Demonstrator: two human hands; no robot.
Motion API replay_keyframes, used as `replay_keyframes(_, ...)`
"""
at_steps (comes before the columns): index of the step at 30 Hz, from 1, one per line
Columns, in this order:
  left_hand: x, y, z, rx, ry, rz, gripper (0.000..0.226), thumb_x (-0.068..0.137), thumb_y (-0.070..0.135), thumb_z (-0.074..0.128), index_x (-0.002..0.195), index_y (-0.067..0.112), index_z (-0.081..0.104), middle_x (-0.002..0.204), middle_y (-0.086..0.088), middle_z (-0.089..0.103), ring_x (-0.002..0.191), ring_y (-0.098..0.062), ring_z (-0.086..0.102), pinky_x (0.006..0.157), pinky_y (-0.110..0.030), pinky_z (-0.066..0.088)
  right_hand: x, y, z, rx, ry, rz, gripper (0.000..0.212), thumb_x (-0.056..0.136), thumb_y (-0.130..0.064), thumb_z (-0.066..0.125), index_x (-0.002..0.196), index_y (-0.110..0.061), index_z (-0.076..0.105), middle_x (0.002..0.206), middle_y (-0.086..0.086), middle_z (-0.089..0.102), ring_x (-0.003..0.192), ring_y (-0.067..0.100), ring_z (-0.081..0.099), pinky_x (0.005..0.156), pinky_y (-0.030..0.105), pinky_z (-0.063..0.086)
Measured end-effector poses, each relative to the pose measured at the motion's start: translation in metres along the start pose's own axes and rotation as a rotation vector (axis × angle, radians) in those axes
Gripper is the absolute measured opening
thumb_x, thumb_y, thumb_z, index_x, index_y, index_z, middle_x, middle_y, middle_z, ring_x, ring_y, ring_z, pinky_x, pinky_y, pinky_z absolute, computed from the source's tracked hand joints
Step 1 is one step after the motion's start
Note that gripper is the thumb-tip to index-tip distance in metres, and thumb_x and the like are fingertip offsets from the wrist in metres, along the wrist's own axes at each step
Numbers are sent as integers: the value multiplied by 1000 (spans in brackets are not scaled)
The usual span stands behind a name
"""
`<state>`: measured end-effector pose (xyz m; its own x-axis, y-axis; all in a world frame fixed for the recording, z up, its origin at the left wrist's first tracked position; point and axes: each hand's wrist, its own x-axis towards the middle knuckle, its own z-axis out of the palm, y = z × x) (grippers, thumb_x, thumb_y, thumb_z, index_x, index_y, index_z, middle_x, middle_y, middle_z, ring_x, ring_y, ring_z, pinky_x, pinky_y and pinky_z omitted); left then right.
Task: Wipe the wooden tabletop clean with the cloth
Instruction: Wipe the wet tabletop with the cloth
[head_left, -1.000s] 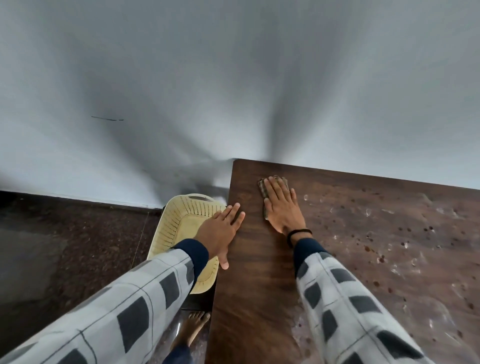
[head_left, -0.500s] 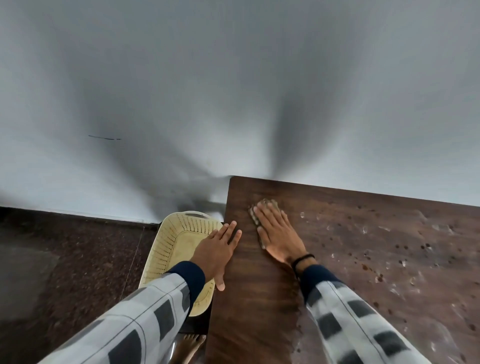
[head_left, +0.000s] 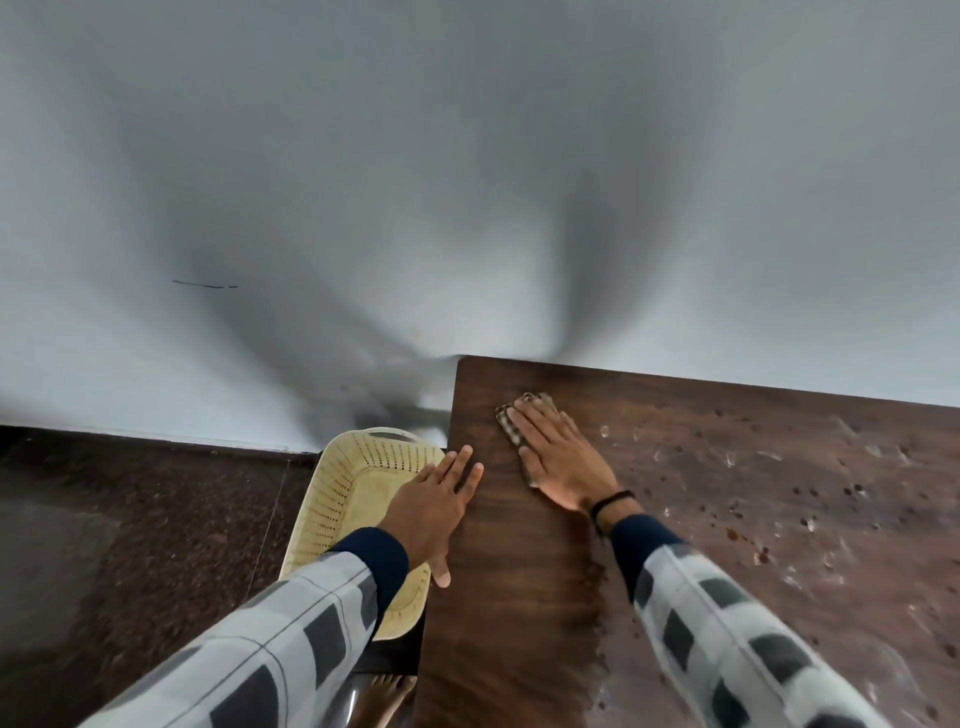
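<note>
1. A cream perforated plastic basket (head_left: 358, 499) stood on the dark speckled floor (head_left: 130, 519), just beside the wooden tabletop's (head_left: 519, 597) left edge, below a grey wall (head_left: 467, 182).
2. Spots and pale smears covered the tabletop's right part; the left strip looked clean.
3. The left hand (head_left: 434, 512) lay flat at the table's edge, fingers straight and slightly spread, holding nothing.
4. The right hand (head_left: 558, 460) pressed flat, fingers extended, on the checked cloth (head_left: 511, 422) near the far left corner.
</note>
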<state>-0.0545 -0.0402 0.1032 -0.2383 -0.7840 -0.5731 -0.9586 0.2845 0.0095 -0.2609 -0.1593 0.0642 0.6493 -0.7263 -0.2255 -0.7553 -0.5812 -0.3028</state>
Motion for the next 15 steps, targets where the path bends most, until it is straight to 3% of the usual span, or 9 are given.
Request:
replay_keyframes(2,-1,1,-1,18,-2,9,155,59,60,87,154,8,-24,158,-18,-33,152,-31,-15,125,-41,4,14,19,-15,-27,-8,44,59,108,-37,26,163,-32,3,169,-13,-5,155,9,-13,128,41,-2)
replay_keyframes(6,-1,4,-1,16,1,-9,156,59,59,87,153,8,-25,157,-18,-34,152,-32,-15,125,-41,3,37,12,-30,147,124,315,59,108,-32,31,163,-24,12,171,-5,4,157,12,-7,127,41,-6)
replay_keyframes(10,0,2,1,13,0,-7,156,59,59,87,153,8,-25,157,-18,-34,152,-32,-15,125,-42,3,2,-23,9,170,136,249,60,108,-39,26,163,-27,6,170,-8,1,156,10,-10,124,38,-11)
replay_keyframes(13,0,2,0,10,-10,-5,156,59,60,87,153,8,-25,158,-19,-33,152,-32,-15,125,-41,2,-7,-9,10,116,100,158,59,108,-40,25,162,-30,5,170,-11,2,154,5,-11,128,42,-4)
replay_keyframes(15,0,3,0,23,-8,-4,156,59,60,87,153,8,-26,157,-19,-34,152,-32,-16,124,-41,2,6,8,-4,96,106,221,59,109,-39,25,163,-29,5,171,-10,0,155,7,-11,128,43,-3)
